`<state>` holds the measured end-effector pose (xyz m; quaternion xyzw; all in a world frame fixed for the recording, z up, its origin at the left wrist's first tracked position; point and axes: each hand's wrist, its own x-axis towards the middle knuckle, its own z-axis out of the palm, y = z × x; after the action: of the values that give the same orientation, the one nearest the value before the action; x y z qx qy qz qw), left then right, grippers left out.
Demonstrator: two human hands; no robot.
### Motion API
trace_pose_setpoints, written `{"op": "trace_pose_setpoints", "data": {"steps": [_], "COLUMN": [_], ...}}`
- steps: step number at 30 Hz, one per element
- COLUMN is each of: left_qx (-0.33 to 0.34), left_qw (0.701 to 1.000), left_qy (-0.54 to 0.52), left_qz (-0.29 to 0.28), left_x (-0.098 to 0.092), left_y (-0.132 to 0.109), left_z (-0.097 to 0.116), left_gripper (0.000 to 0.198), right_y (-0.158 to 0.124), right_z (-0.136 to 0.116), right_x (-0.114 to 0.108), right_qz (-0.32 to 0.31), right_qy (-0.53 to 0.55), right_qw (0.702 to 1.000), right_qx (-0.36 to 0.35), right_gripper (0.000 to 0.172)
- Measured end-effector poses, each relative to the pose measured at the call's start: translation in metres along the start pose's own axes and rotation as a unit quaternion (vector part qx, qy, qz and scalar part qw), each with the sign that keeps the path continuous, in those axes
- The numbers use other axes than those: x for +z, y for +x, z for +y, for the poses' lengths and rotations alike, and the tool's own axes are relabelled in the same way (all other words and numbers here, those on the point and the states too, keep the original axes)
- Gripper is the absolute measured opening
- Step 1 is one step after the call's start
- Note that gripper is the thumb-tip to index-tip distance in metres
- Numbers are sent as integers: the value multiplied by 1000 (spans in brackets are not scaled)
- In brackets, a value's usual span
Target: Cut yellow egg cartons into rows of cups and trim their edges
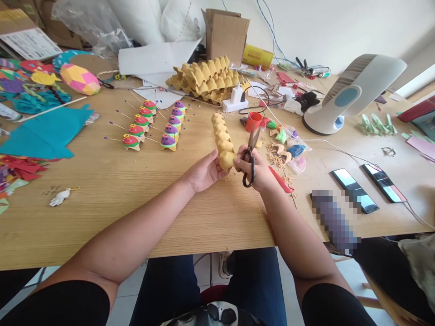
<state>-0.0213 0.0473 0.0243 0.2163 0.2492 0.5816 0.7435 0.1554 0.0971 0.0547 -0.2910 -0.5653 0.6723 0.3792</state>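
A strip of yellow egg-carton cups [223,136] runs away from me over the middle of the wooden table. At its near end my left hand [205,172] grips the left side, thumb up and fingers curled under. My right hand [253,167] has black-handled scissors [252,158] in it, blades pointing up and away, while its fingers also touch the right side of the nearest cup. Two rows of painted egg-carton pieces stand to the left, one row red and green [136,129], the other purple and yellow [174,121].
Stacked egg trays [207,79] lie at the back beside a white power strip [235,106]. Right of the strip are a red tape roll [253,121], clay packets and scraps. A white fan [350,95] and phones [355,190] stand farther right; blue paper [47,131] lies left.
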Motion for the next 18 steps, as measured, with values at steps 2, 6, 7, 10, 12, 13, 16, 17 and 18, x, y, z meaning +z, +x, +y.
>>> {"op": "trace_pose_setpoints", "data": {"steps": [2,6,7,10,12,13,16,17,18], "left_qx": [0,8,13,34,48,56,78,83,88], "left_qw": [1000,998,998,997,996,995,993,992,991], "left_qy": [15,52,55,63,73,78,90,96,102], "left_qz": [7,20,19,10,6,6,16,18,20], "left_x": [-2,-5,-4,-2,-1,-1,-2,-2,-2], "left_y": [1,2,2,2,2,2,2,2,2], "left_z": [-1,-2,-2,-1,-1,-1,0,0,0], "left_gripper": [34,26,26,30,34,35,36,36,36], "right_y": [-1,0,1,5,6,6,3,2,0], "right_z": [1,4,5,8,9,8,4,3,2], "right_x": [1,0,-1,-8,-10,-11,-10,-9,-9], "right_qz": [-30,-25,-7,48,68,71,60,54,48], "right_qy": [-60,-107,-115,-162,-207,-229,-290,-308,-326], "right_qw": [998,993,992,984,974,968,951,944,937], "right_qx": [-20,-43,-48,-55,-61,-66,-93,-104,-115], "right_gripper": [48,45,45,49,51,50,44,42,40]}}
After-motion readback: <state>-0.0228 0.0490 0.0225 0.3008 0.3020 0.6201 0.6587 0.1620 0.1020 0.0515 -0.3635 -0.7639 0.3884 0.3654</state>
